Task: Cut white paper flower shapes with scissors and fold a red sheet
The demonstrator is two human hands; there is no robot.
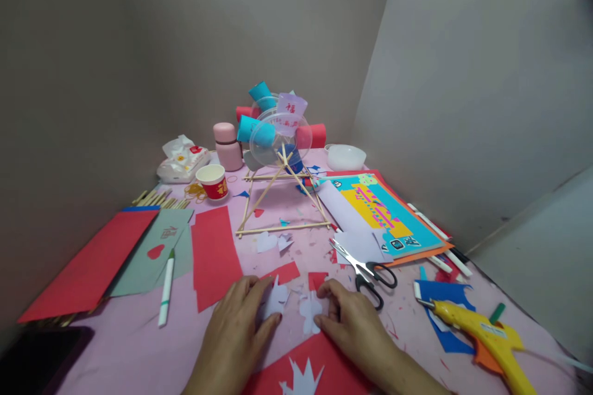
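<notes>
My left hand (238, 324) has thumb and forefinger closed on a pale lilac paper cutout (277, 298) with a pointed top. My right hand (351, 321) pinches the edge of another lilac cutout (309, 310) with scalloped sides. Both are held low over the table, side by side. Below them lies a red paper sheet (280, 373) bearing a spiky lilac cutout (304, 378). Red paper scraps (287, 272) lie just beyond my fingers. Black-handled scissors (364, 268) rest partly open beyond my right hand.
A stick frame (264, 200) carries a clear-disc wheel (259, 143) with coloured cups. At right are a yellow glue gun (482, 327) and a coloured sheet (384, 210). At left are red paper (92, 259), a white marker (166, 290), a paper cup (215, 186) and a dark phone-like slab (50, 352).
</notes>
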